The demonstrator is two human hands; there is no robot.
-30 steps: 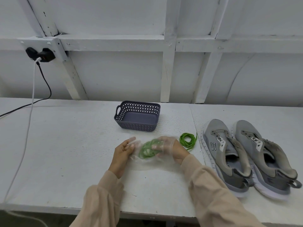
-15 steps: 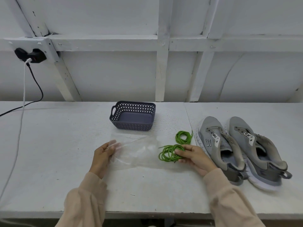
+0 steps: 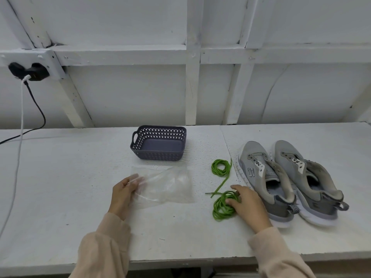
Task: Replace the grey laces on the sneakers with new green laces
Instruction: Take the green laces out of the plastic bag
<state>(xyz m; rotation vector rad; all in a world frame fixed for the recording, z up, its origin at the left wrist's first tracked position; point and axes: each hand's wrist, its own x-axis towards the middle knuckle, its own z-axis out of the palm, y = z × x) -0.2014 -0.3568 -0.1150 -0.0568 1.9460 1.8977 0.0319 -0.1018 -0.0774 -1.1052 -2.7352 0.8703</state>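
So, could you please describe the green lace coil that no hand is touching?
Find the grey sneakers on the right of the white table. Just left of their toes, right of the purple basket, lies a small green lace coil. Unlike the nearer coil, which the right hand holds, it lies untouched.

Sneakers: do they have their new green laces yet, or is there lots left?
Not yet. Done: both sneakers show bare eyelets, no grey laces, and the clear bag looks empty. In hand: the right hand holds the nearer green lace on the table while the left hand holds the bag; the farther green lace lies coiled nearby. Left: threading both.
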